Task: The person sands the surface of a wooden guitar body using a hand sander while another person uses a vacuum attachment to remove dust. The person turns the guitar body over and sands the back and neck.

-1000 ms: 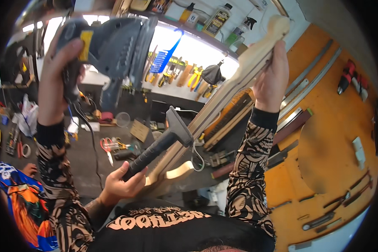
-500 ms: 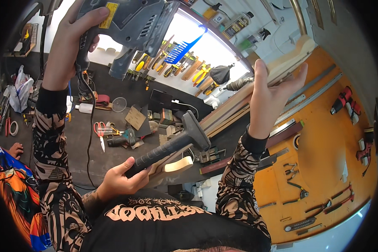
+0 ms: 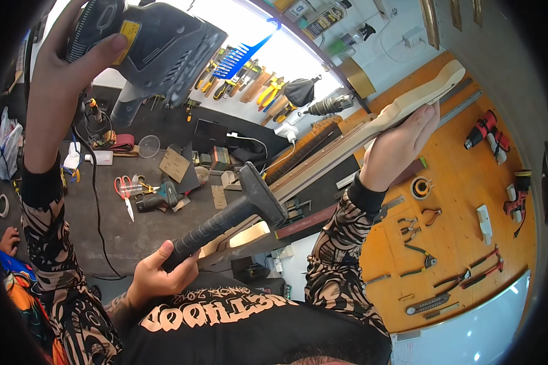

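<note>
At the upper left my left hand (image 3: 82,67) is closed on a bulky dark grey power sander (image 3: 164,48) with vents, a yellow label and a dust spout; its underside is hidden. My right hand (image 3: 402,146) lies against the underside of a long pale wooden guitar neck (image 3: 402,109), near its shaped upper end, fingers together and thumb hidden. The neck slants down toward the middle. Across its lower end lies a black T-shaped tool (image 3: 225,213) with a ribbed grip, held by another person's hand (image 3: 164,274), whose tattooed forearm comes from behind my left sleeve.
A black cord (image 3: 95,201) hangs over the dark bench (image 3: 106,234). On the bench lie red-handled scissors (image 3: 128,191), a cordless drill (image 3: 161,198) and sandpaper pieces (image 3: 175,163). Tools hang on an orange pegboard (image 3: 371,286). Another person's hand (image 3: 7,240) rests at the far left.
My left hand and the sander have moved left in the view. My right hand's fingers, spread before, are now together against the guitar neck. The black tool has shifted left and slightly down.
</note>
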Tool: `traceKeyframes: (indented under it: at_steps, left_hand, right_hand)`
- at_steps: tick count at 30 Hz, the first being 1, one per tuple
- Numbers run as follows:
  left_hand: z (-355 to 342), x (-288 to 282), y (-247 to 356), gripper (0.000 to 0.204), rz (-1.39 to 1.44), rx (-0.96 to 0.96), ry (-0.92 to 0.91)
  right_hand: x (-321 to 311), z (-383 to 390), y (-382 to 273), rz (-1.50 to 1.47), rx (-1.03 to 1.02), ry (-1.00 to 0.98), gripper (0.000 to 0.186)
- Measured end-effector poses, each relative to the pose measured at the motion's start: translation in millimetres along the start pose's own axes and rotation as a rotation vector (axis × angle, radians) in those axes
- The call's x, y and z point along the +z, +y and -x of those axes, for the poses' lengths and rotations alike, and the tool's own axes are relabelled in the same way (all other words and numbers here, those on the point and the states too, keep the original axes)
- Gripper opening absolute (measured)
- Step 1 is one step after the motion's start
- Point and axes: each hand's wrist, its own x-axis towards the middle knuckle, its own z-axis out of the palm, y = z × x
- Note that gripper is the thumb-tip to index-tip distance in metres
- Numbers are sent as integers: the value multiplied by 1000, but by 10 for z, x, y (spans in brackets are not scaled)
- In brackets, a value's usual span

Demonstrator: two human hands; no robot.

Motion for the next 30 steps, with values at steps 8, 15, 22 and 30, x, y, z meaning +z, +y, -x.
traceKeyframes:
  at_steps: [8, 15, 22, 30]
  left_hand:
    - [71, 107, -352, 58, -398, 270, -56]
    - [-167, 546, -1686, 65, 1465, -1391, 563]
    - [-195, 210, -2486, 73, 1431, -1529, 740]
    - [-221, -369, -2762, 82, 1111, -1609, 628]
  right_hand:
    - [-285, -50, 498, -739, 250, -339, 48]
    - [-112, 393, 408, -1261, 543, -679, 51]
    - [214, 586, 319, -1731, 472, -701, 37]
    - [710, 709, 84, -1279, 373, -526, 43]
